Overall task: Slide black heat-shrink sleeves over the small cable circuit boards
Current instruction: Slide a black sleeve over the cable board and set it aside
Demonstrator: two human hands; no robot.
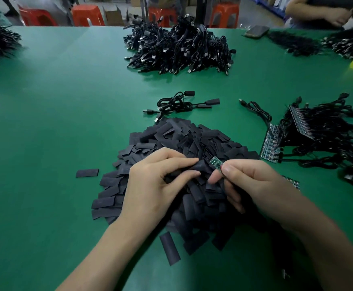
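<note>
Seemingly sleeve (202, 166) at board (215, 162) edge

**Sleeves Central, Cables Around**

The sleeve pile (192, 141) is sitting on the table (56, 122). Above it, a sleeve (201, 165) is lying just left of a circuit board (215, 162). Loose cables (177, 105) are resting behind the pile, a cable heap (179, 49) farther back, wired boards (271, 143) to the right.

green worktop (56, 122), red plastic stools (87, 15) lined up behind it, cardboard box (113, 16) tucked between two, dark phone (256, 31) laid at the far edge
</note>
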